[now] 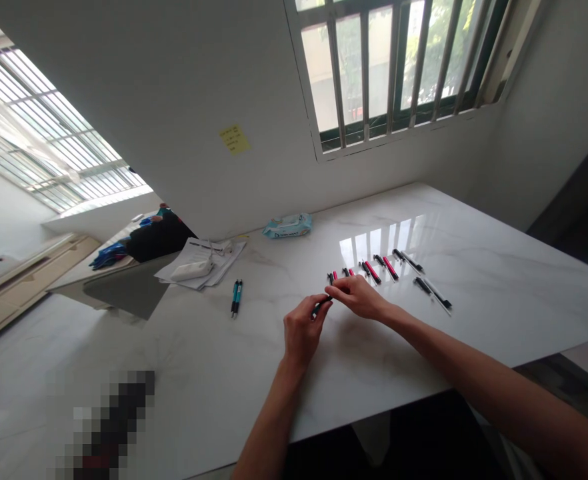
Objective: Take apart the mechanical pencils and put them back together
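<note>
Both my hands meet over the white marble table (pixel 499 293). My left hand (pixel 301 330) is closed round a dark pen (pixel 321 306), gripping its lower part. My right hand (pixel 357 295) pinches the pen's upper end with curled fingers. Just beyond my right hand lies a row of red-and-black pens (pixel 374 270). Further right are black pens (pixel 408 261) and two more black pens (pixel 431 291), one with a thin refill beside it.
Two teal pens (pixel 236 297) lie left of my hands. Behind them sit a pile of papers (pixel 201 263) with a white object on top, and a pack of wet wipes (pixel 288 225) by the wall. A barred window (pixel 389 67) is above.
</note>
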### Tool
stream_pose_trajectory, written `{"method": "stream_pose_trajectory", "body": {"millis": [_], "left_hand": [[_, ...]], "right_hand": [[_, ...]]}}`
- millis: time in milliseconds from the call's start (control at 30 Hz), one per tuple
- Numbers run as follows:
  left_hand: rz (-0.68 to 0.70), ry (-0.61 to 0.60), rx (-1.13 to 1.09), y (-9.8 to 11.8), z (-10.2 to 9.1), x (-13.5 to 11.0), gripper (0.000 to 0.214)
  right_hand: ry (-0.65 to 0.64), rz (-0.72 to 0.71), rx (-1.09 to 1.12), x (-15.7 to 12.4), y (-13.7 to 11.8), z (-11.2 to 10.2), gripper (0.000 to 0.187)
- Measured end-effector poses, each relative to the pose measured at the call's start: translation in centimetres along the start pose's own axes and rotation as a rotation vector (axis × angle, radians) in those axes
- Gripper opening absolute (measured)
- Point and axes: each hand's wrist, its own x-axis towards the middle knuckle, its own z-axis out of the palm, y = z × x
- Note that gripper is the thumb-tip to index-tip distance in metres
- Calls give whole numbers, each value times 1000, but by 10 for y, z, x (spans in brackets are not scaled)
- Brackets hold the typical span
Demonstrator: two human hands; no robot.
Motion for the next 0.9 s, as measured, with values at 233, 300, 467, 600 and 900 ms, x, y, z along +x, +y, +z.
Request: {"method": "stream_pose_trajectory", "body": {"millis": [233, 300, 467, 600, 900], "left_hand": [[-152, -54, -96, 3, -1, 2, 24], [-172, -62, -130, 5, -2, 3, 25], [-247, -66, -279, 3, 1, 5, 30], [-314, -68, -464, 1, 7, 6, 33], [-492, -54, -837, 33, 7, 0, 36]], "right_hand": [[-3, -43, 25, -1, -4, -5, 41], [-13, -56, 44, -2, -5, -7, 35], [-37, -49, 169, 0, -2, -8, 24], [-58, -23, 267, 1, -2, -8, 18], [-45, -6, 476, -13, -21, -18, 24]]}}
